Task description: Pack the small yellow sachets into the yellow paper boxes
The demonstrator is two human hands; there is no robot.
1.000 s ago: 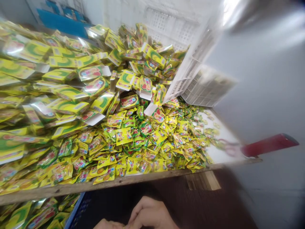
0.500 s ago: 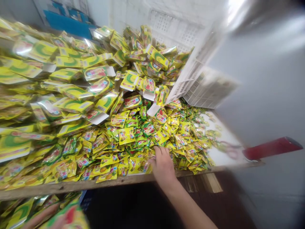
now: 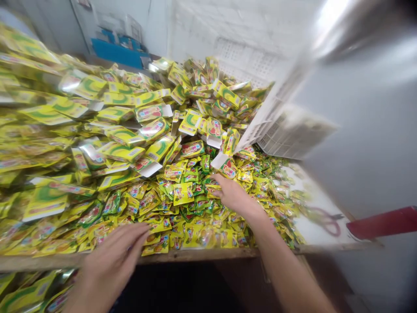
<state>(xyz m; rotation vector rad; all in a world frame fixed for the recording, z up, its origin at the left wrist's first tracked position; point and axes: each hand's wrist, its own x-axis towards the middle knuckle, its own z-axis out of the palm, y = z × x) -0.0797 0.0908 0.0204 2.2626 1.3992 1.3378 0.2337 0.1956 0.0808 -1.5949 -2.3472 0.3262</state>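
The surface (image 3: 316,195) is bearing a broad heap of yellow boxes (image 3: 122,151), with small sachets (image 3: 183,194) spreading before them. The person seems to be picking among sachets, the next move calling for a light pinch. The right hand (image 3: 231,193) is reaching in, fingertips dipping among them; the left hand (image 3: 114,248) is hovering nearer, fingers together. I can't tell whether either is gripping anything.

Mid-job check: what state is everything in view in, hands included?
Sachets: loosely piled
Boxes: heaped, several with flaps open
Left hand: fingers extended, hold unclear
Right hand: among sachets, hold unclear
Scissors: lying down, blades blurred
Crate: tilt unclear
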